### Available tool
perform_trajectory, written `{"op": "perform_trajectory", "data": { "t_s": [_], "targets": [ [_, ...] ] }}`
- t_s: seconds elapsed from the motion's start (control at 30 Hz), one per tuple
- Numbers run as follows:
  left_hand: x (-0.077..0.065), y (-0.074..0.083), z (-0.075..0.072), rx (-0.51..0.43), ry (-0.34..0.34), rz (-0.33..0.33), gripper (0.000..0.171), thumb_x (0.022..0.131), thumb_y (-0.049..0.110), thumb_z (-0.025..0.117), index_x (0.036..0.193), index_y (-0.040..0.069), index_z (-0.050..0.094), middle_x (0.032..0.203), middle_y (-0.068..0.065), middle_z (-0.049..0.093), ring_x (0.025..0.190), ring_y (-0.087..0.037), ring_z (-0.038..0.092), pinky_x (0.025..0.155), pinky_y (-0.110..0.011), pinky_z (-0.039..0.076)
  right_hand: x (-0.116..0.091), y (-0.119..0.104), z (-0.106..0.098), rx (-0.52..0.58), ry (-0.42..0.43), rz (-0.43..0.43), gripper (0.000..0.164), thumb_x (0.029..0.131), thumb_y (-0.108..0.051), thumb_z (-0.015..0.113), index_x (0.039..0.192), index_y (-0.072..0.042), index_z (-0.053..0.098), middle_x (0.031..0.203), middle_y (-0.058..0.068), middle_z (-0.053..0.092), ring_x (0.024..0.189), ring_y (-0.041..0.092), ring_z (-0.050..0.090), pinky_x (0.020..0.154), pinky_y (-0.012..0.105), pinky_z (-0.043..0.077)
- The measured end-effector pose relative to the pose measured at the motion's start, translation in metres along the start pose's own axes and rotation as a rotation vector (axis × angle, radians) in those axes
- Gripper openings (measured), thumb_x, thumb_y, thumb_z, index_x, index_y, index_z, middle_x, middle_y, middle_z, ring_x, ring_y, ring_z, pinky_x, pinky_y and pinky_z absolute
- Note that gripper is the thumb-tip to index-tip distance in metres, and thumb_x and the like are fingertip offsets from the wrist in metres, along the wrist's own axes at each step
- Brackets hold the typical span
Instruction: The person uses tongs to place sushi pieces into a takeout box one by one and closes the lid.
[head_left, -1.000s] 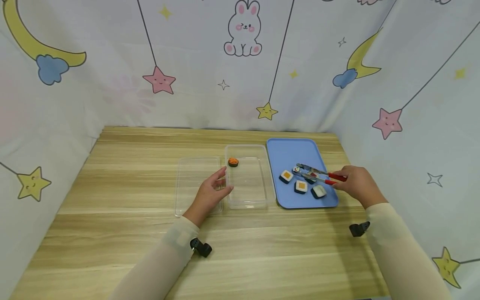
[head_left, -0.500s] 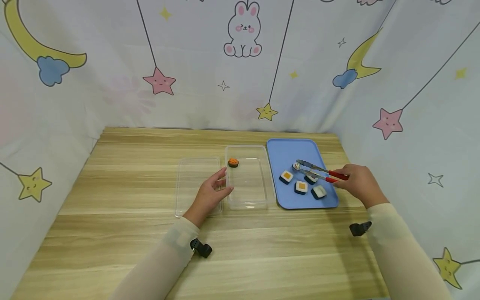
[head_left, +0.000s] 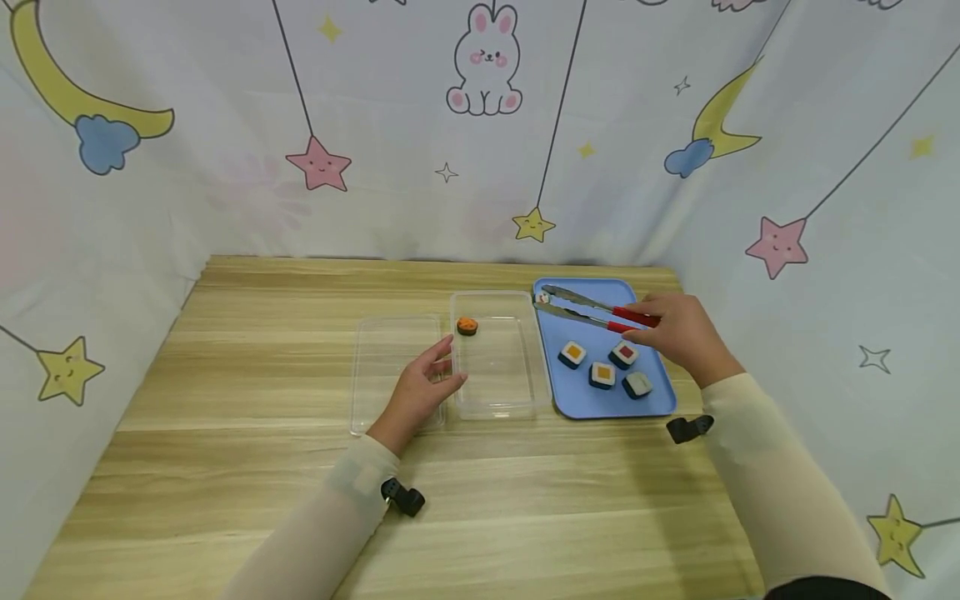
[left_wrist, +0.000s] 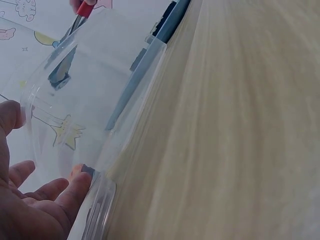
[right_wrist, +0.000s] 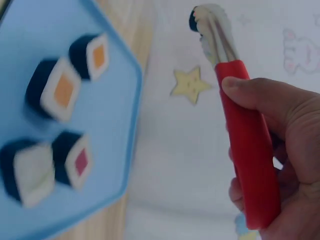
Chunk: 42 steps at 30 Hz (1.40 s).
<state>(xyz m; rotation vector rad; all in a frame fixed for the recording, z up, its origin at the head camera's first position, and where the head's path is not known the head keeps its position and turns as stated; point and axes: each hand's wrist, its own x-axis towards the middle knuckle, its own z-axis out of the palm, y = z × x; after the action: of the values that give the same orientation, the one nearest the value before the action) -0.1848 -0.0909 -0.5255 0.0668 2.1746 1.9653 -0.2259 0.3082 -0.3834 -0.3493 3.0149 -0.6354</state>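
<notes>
My right hand (head_left: 678, 329) grips red-handled tongs (right_wrist: 250, 145) over the blue tray. A small round sushi roll (head_left: 542, 297) sits between the tong tips, above the tray's far left corner; its dark wrap shows at the tips in the right wrist view. My left hand (head_left: 422, 387) rests at the left side of a clear plastic box (head_left: 498, 408), with fingers loosely spread and the thumb (left_wrist: 12, 115) at its rim. Inside that box, near its far left corner, lies an orange-topped sushi piece (head_left: 467, 326).
Several sushi pieces remain on the blue tray (head_left: 570, 404), among them yellow-centred rolls (head_left: 602, 375), a red-centred roll (head_left: 623, 355) and a white-topped piece (head_left: 637, 384). A clear lid (head_left: 375, 367) lies left of the box, partly under my left hand. A printed curtain (head_left: 405, 192) stands behind the table.
The tongs and my right hand have moved up and left, carrying the round sushi roll from among the others toward the tray's far left corner. My left hand has stayed in place.
</notes>
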Motion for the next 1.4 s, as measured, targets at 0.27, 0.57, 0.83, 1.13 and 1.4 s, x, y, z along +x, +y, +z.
{"op": "perform_trajectory", "data": {
  "t_s": [0.27,0.57,0.83,1.13,1.4],
  "targets": [
    [0.0,0.0,0.0,0.012,0.011,0.016,0.075,0.095,0.016,0.077,0.161,0.016,0.041,0.161,-0.01,0.044,0.141,-0.032,0.05,0.11,-0.053,0.046,0.031,-0.049,0.035,-0.064,-0.087,-0.189,0.043,0.086,-0.025,0.088,0.125,-0.011,0.077,0.102,0.003,0.07,0.082,0.023,0.062,0.068,0.036,0.053],
    [-0.001,-0.001,0.002,0.004,0.023,0.014,0.073,0.094,0.016,0.078,0.159,0.022,0.045,0.158,-0.007,0.048,0.139,-0.031,0.052,0.108,-0.052,0.048,0.058,-0.079,0.069,-0.094,-0.212,-0.22,0.035,0.086,-0.021,0.087,0.12,-0.014,0.08,0.096,-0.001,0.07,0.086,0.017,0.061,0.07,0.033,0.054],
    [0.0,-0.004,0.0,-0.007,0.012,0.008,0.072,0.095,0.02,0.077,0.159,0.027,0.045,0.159,-0.002,0.047,0.14,-0.028,0.051,0.108,-0.051,0.048,0.065,-0.086,0.078,-0.167,-0.217,-0.24,0.034,0.083,-0.018,0.087,0.117,-0.015,0.081,0.099,-0.001,0.071,0.09,0.019,0.061,0.076,0.036,0.055],
    [-0.001,-0.002,-0.001,-0.01,0.01,0.006,0.073,0.095,0.022,0.078,0.16,0.025,0.044,0.159,-0.002,0.047,0.14,-0.028,0.052,0.109,-0.052,0.047,0.066,-0.088,0.074,-0.182,-0.227,-0.238,0.035,0.083,-0.017,0.087,0.117,-0.014,0.081,0.104,0.004,0.074,0.09,0.02,0.062,0.076,0.036,0.055],
    [-0.001,-0.004,0.0,-0.016,0.001,0.031,0.075,0.095,0.02,0.078,0.161,0.019,0.042,0.161,-0.005,0.045,0.14,-0.03,0.052,0.107,-0.051,0.048,0.064,-0.088,0.074,-0.164,-0.225,-0.25,0.036,0.083,-0.017,0.088,0.118,-0.013,0.081,0.099,0.002,0.072,0.088,0.019,0.061,0.074,0.036,0.055]
  ]
}}
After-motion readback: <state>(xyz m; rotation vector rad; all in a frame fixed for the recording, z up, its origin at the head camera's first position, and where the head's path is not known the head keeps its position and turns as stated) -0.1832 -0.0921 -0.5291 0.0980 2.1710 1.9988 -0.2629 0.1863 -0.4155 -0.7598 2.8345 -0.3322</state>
